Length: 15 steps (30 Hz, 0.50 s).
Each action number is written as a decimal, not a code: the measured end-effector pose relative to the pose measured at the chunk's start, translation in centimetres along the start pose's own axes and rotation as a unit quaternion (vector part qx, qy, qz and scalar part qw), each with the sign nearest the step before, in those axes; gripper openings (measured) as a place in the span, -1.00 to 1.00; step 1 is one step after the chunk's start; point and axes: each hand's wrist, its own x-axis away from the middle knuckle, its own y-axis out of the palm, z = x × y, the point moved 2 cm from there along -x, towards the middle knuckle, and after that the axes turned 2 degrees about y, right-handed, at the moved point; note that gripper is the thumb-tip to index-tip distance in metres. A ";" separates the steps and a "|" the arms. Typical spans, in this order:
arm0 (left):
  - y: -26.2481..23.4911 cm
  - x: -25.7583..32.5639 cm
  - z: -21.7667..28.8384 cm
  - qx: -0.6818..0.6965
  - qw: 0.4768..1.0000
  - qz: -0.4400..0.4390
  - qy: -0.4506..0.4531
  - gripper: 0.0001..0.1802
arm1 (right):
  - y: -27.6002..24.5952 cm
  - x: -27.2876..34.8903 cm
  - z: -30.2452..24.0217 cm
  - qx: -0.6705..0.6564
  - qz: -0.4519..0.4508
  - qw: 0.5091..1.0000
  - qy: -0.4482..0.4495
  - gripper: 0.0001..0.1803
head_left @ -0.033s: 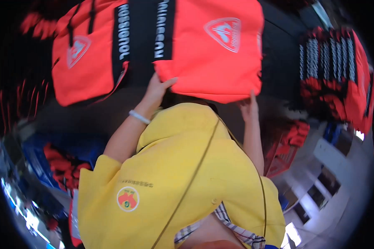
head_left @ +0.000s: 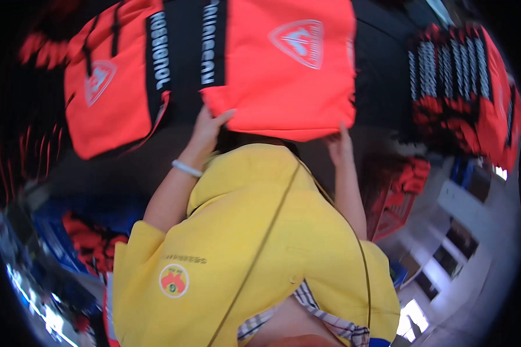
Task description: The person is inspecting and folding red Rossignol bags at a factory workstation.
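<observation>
A bright orange-red backpack [head_left: 266,98] with a black lettered side band and a pale shield-shaped emblem lies in front of me on a dark work surface. My left hand [head_left: 207,127] grips its near left corner, thumb on top of the fabric and fingers hidden beneath. At the near right corner, my right hand [head_left: 340,146] holds the lower edge, its fingers partly behind the cloth. To the left lies a second orange-red backpack [head_left: 113,87] with black straps and the same kind of emblem, touched by neither hand.
On the right stands a stack of folded red and black bags [head_left: 454,87]. A red crate [head_left: 396,217] with red pieces is below it. At lower left, a blue crate [head_left: 58,237] holds red and black pieces [head_left: 92,240]. More red pieces [head_left: 43,51] sit at the far left.
The whole view has shifted a little, so the backpacks and stack appear farther left. Both hands keep the same hold on the backpack.
</observation>
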 end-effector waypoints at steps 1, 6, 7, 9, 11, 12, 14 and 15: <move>-0.4 0.1 0.5 0.001 1.000 -0.008 -0.009 -0.41 | -0.9 -0.3 0.8 0.041 0.024 0.998 -0.034 -0.54; -5.6 -1.2 1.9 -0.397 0.910 0.119 -0.004 -0.34 | 3.6 1.5 0.8 -0.150 -0.043 0.988 0.019 -0.45; -7.6 -2.1 2.0 -0.340 0.920 0.150 0.128 -0.34 | 4.8 1.1 0.7 -0.095 0.003 0.995 0.027 -0.48; -4.6 -3.5 5.1 -0.180 0.961 0.199 -0.073 -0.41 | 5.4 1.0 -0.8 0.065 0.054 0.981 -0.175 -0.59; -8.5 -6.9 4.4 -0.163 0.972 0.127 -0.110 -0.44 | 8.8 1.7 -4.4 0.178 0.075 0.936 -0.294 -0.73; -4.8 -7.5 4.5 -0.120 0.987 0.039 -0.103 -0.46 | 10.0 3.4 -7.7 0.185 0.067 0.920 -0.338 -0.75; 0.2 -7.6 4.3 -0.063 0.991 -0.051 -0.105 -0.51 | 13.0 8.3 -14.1 0.182 0.056 0.899 -0.395 -0.76; 2.0 -8.0 3.3 -0.022 0.992 -0.041 -0.116 -0.54 | 13.5 11.2 -17.4 0.221 0.065 0.883 -0.410 -0.78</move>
